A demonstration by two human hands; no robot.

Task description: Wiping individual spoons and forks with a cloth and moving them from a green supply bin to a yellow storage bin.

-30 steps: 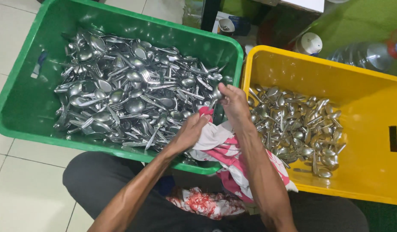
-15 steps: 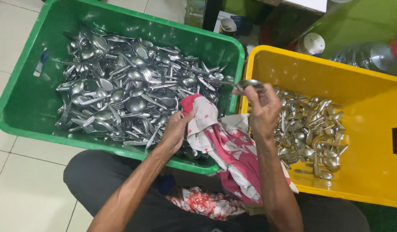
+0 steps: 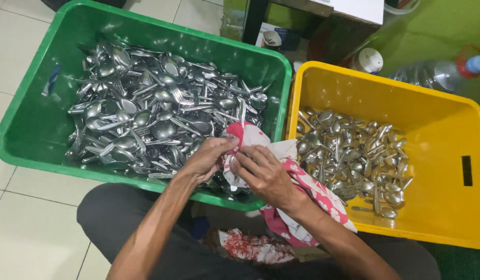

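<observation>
- Two bare hands are meeting over the near rim of a green crate, both working a pink-and-white floral cloth.
- Left hand is closing its fingers around the bunched upper end of the cloth, pinching it just inside the green crate's near right corner.
- Right hand is gripping the same bunch from the other side, fingers curled over it; whether a spoon is wrapped inside the folds cannot be told, since the cloth is hiding whatever it covers.
- Trailing from the hands, the rest of the cloth is draping down over the green crate's near rim and across the person's lap, beside the gap between the two crates.
- Filling the green crate is a deep heap of metal spoons and forks, lying tangled in every direction and covering nearly the whole floor of it.
- Standing just right of the green crate, almost touching it, is a yellow crate holding a smaller pile of spoons, gathered toward its left half, with bare yellow floor showing on the right.
- Judging by the two piles, the work is looking far from finished: much more cutlery is sitting in the green crate than in the yellow one.
- Beyond the green crate's far right corner, a clear plastic bottle with a blue cap is lying on green flooring, near a white-lidded jar.
</observation>
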